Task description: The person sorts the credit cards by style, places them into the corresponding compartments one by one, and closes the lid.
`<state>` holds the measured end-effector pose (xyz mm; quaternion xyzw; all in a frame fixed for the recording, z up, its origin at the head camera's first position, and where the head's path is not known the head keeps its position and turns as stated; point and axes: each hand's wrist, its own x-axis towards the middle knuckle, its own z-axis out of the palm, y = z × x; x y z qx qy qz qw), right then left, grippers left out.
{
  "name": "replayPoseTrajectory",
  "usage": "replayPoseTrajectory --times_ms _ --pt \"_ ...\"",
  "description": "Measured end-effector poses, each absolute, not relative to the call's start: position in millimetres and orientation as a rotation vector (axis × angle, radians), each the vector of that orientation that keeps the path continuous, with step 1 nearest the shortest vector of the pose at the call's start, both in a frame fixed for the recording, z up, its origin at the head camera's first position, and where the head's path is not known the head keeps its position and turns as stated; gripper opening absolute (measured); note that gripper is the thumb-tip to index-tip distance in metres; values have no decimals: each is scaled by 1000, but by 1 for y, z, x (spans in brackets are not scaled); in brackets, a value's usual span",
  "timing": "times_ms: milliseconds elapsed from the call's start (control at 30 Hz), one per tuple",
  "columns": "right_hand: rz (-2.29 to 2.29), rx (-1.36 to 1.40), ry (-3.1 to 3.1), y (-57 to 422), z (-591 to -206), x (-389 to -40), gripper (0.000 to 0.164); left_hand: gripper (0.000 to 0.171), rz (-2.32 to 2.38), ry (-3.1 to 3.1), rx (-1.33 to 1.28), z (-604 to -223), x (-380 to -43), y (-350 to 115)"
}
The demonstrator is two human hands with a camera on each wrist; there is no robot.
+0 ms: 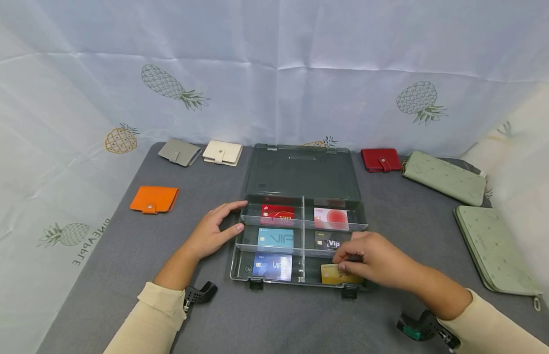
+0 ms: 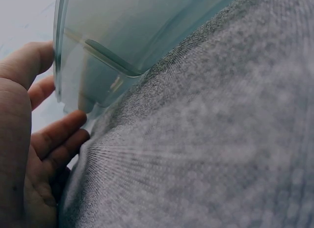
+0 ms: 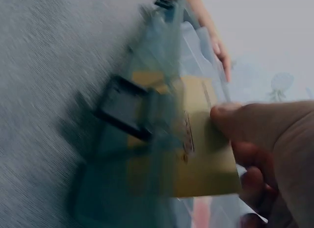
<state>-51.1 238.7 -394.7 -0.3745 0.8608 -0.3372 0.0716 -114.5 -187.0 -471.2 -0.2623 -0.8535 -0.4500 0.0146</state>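
Note:
A translucent grey compartment box (image 1: 239, 268) lies with its lid (image 1: 301, 172) folded back. My right hand (image 1: 378, 258) pinches a gold card (image 1: 336, 276) at its upper edge, over the front right compartment. From the right wrist view, the thumb presses the card's face while its lower part sits behind the box's front wall. My left hand (image 1: 212, 231) rests its fingertips and thumb along the left rim, fingers loosely extended. Other compartments hold a red card (image 1: 276, 214), a pink card (image 1: 331, 219), a light blue card (image 1: 275, 237), a black card (image 1: 328, 241) and a dark blue card (image 1: 272, 267).
Toward the left lie an orange wallet (image 1: 154, 198), a grey wallet (image 1: 179, 152) and a cream wallet (image 1: 222, 152). A red wallet (image 1: 381, 160) and two pale green wallets, one long (image 1: 444, 177) and one wider (image 1: 496, 248), lie right. Two latches (image 1: 349, 293) jut from the box's front.

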Motion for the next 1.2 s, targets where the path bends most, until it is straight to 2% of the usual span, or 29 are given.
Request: replayPoseTrajectory --times_ms 200,433,533,700,867,1000,1067,1200 --pt "-901 -1237 2796 236 -399 -44 23 57 -1404 -2659 -807 -471 -114 -187" --pt "-1202 -1161 2679 251 -398 -47 27 58 -1442 -2679 -760 -470 -114 -185" --pt "-1332 -973 2685 258 -396 -54 25 59 -1519 -2681 -717 -468 -117 -184" --pt "-1452 -470 2713 268 -392 -79 16 57 -1556 -2731 -595 -455 -132 -179" --pt "-1371 -183 2725 279 -397 -122 48 66 -1460 -2898 -449 -440 -165 -167" --pt "-1184 -121 2635 287 -406 -154 73 80 -1359 -3056 -429 -433 -192 -158" --pt "-1106 -126 2586 289 -409 -164 80 84 -1330 -3101 -441 -431 -202 -156" --pt "-1022 -155 2578 291 -412 -175 83 83 -1309 -3138 -444 -432 -213 -157"
